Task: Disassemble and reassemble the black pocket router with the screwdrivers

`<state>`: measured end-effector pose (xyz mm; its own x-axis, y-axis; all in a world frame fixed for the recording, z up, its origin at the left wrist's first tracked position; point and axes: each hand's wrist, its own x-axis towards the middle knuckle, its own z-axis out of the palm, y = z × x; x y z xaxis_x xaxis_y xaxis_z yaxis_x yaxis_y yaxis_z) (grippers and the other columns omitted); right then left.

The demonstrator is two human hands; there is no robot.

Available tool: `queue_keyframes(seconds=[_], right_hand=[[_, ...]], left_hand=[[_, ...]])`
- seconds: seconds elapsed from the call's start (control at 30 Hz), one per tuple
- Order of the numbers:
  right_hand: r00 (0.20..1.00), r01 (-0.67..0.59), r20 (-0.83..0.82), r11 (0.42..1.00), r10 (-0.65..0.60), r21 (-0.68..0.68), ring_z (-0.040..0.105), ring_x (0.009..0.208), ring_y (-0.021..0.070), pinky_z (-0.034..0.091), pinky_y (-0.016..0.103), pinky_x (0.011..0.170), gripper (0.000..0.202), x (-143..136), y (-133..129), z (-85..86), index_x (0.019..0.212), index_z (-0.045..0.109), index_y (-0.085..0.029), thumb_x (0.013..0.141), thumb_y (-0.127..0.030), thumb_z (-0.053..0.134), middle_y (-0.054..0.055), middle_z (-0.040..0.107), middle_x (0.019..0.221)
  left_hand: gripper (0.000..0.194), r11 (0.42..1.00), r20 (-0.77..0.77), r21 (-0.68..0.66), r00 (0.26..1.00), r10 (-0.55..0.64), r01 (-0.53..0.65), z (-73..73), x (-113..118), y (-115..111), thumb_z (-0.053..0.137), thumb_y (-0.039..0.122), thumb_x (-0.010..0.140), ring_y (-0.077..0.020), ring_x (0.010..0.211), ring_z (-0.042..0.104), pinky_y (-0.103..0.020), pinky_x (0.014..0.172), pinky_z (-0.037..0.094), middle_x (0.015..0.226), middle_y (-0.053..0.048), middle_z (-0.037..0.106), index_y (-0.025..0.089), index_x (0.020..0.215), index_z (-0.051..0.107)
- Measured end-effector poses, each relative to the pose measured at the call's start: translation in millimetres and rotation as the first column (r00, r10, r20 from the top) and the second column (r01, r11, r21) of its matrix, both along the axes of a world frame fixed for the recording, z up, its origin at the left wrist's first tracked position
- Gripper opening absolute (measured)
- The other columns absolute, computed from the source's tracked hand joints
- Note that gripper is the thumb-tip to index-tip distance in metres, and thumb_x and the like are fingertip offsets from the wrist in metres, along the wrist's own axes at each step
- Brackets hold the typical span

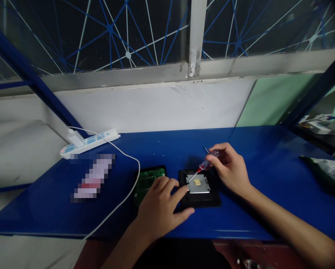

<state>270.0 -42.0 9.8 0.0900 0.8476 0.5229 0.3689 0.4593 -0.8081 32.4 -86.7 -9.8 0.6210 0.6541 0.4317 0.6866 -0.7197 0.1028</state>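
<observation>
In my right hand point(231, 168) is a screwdriver point(208, 160) with a clear purplish handle and a red collar. Its thin shaft slants down to the left, the tip at the upper left part of a silver metal plate point(199, 188). A small yellowish square pad point(197, 182) sits on that plate, which lies on a black casing point(212, 202). My left hand point(163, 207) rests with fingers spread, fingertips at the casing's left edge. Partly hidden behind it, a green circuit board point(145, 183) lies in a dark shell.
A white power strip point(90, 142) with a plugged-in adapter point(76, 138) stands at the back left. Its white cable point(139, 168) curves across the blue table point(257, 149). A blurred-out pinkish item point(94, 177) lies at left, a green and silver bag point(327, 173) at far right.
</observation>
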Motion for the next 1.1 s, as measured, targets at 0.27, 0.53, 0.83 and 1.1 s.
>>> queue_keyframes(seconds=[0.27, 0.53, 0.83, 1.1], right_hand=[[1.000, -0.013, 0.017, 1.000, 0.013, 0.023, 0.070, 0.055, 0.0143, 0.054, 0.024, 0.051, 0.021, -0.5, -1.1, 0.3, 0.092, 0.058, -0.023, 0.084, -0.036, 0.072, -0.003, 0.069, 0.068], [0.998, -0.011, 0.070, 0.998, 0.006, 0.062, 0.065, 0.057, 0.0106, 0.052, 0.021, 0.052, 0.019, -1.4, -3.3, 0.9, 0.092, 0.058, -0.023, 0.085, -0.034, 0.071, -0.003, 0.068, 0.072], [0.997, -0.022, 0.073, 0.996, 0.015, 0.089, 0.064, 0.058, 0.0089, 0.052, 0.020, 0.054, 0.020, 0.0, -2.0, -2.6, 0.093, 0.058, -0.023, 0.084, -0.033, 0.073, -0.004, 0.067, 0.076], [0.995, -0.043, 0.096, 0.992, 0.031, 0.121, 0.065, 0.059, 0.0084, 0.052, 0.019, 0.055, 0.020, -0.1, -3.9, -0.7, 0.093, 0.057, -0.023, 0.084, -0.032, 0.073, -0.004, 0.068, 0.075]], left_hand=[[0.043, 1.000, -0.015, -0.017, 1.000, -0.010, 0.010, 0.0, 1.4, -1.0, 0.070, 0.050, 0.086, -0.0265, 0.093, 0.057, -0.046, 0.090, 0.048, 0.099, -0.006, 0.064, 0.021, 0.117, 0.063], [0.050, 1.000, -0.063, -0.021, 0.998, -0.022, 0.021, 0.2, 2.4, 1.1, 0.066, 0.049, 0.089, -0.0271, 0.093, 0.056, -0.048, 0.093, 0.046, 0.096, -0.005, 0.065, 0.021, 0.129, 0.059], [0.048, 0.999, -0.095, -0.037, 0.995, -0.010, 0.007, -0.1, 3.1, 1.6, 0.067, 0.050, 0.089, -0.0267, 0.094, 0.055, -0.048, 0.094, 0.044, 0.097, -0.005, 0.064, 0.021, 0.127, 0.061], [0.048, 0.998, -0.111, -0.064, 0.994, -0.005, -0.002, 1.1, 3.6, 2.0, 0.067, 0.050, 0.089, -0.0266, 0.095, 0.054, -0.048, 0.094, 0.044, 0.099, -0.005, 0.062, 0.021, 0.127, 0.059]])
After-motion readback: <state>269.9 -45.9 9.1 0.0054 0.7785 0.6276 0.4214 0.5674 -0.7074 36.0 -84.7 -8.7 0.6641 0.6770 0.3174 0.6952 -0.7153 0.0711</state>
